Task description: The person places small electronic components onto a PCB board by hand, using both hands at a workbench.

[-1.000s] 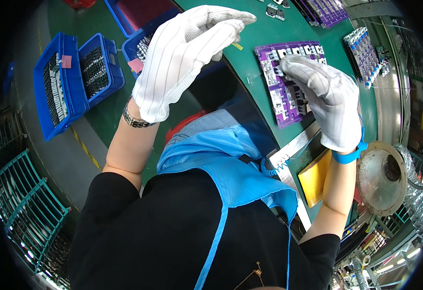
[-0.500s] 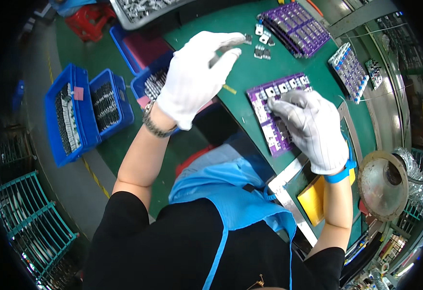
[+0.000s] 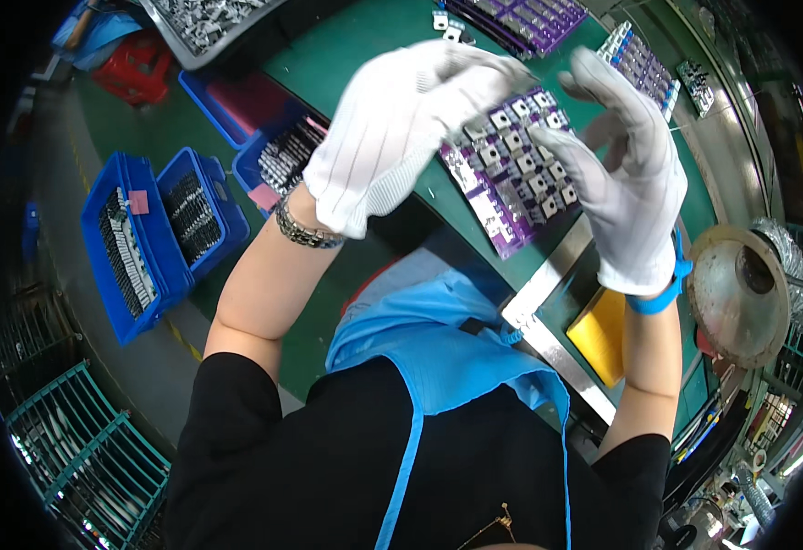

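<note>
A purple circuit board panel (image 3: 504, 240) with rows of small square metal-tabbed parts lies on the green tabletop. My left hand (image 3: 401, 128), in a white glove, reaches over the panel's far left part. Its fingers are bent and pressed together near the far edge; whatever is between them is hidden. My right hand (image 3: 631, 174), also gloved, hovers at the panel's right side. Its thumb and fingers are apart with nothing visible between them. A few loose metal-tabbed parts (image 3: 454, 31) lie beyond my left hand.
Stacked purple panels (image 3: 534, 26) lie at the far side, with another populated board (image 3: 642, 66) to their right. Blue bins (image 3: 119, 261) of parts stand at left, below a grey tray (image 3: 202, 60). A yellow item (image 3: 600, 337) and a round metal hood (image 3: 739, 298) are at right.
My left hand has moved right, from beside the loose parts to over the panel. My right hand has lifted off the panel and opened. The whole view has shifted somewhat.
</note>
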`<action>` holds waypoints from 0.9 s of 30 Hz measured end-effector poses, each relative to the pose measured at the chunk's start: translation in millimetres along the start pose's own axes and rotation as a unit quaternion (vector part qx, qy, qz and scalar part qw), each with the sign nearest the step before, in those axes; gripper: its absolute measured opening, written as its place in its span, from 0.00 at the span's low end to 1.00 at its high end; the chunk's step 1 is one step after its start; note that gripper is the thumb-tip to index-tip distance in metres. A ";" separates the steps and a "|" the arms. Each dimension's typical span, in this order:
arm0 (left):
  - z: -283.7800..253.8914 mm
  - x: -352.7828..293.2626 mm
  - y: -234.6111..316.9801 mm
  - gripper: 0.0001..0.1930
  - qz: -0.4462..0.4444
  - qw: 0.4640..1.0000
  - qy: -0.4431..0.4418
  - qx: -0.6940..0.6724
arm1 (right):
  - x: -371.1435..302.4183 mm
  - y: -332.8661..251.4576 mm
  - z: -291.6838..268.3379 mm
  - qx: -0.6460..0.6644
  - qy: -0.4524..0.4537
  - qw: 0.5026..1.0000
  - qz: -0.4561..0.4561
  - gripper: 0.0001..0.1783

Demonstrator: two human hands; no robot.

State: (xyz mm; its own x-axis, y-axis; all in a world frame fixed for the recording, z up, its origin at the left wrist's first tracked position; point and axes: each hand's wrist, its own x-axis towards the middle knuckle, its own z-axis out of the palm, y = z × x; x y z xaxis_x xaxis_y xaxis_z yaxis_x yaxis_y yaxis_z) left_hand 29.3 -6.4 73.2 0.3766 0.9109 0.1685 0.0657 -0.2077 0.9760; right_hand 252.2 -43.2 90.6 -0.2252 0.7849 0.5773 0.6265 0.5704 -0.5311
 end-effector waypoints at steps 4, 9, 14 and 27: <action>16.7 -12.4 7.1 0.16 -0.053 0.996 0.018 -0.074 | 11.5 2.1 1.4 -0.073 -0.018 0.988 -0.133 0.22; 2.8 -18.1 4.5 0.17 0.009 0.993 0.094 0.073 | 4.6 5.9 -2.5 -0.064 -0.069 0.989 -0.111 0.21; -9.0 -29.3 3.5 0.14 -0.158 0.974 0.133 -0.092 | -8.6 14.0 -2.4 -0.094 -0.232 0.962 -0.111 0.14; -16.5 -45.7 -15.1 0.13 -0.127 0.983 0.112 -0.070 | -6.8 18.5 0.2 -0.094 -0.262 0.949 -0.146 0.18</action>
State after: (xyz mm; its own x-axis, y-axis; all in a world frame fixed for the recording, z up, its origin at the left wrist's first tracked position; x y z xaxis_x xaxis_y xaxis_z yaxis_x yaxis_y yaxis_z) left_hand -4.2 -39.1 53.1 0.1505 0.9859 -0.0728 -0.0032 0.0741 0.9972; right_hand 265.2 -37.9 76.7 -0.7192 0.6408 0.2685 0.5916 0.7675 -0.2469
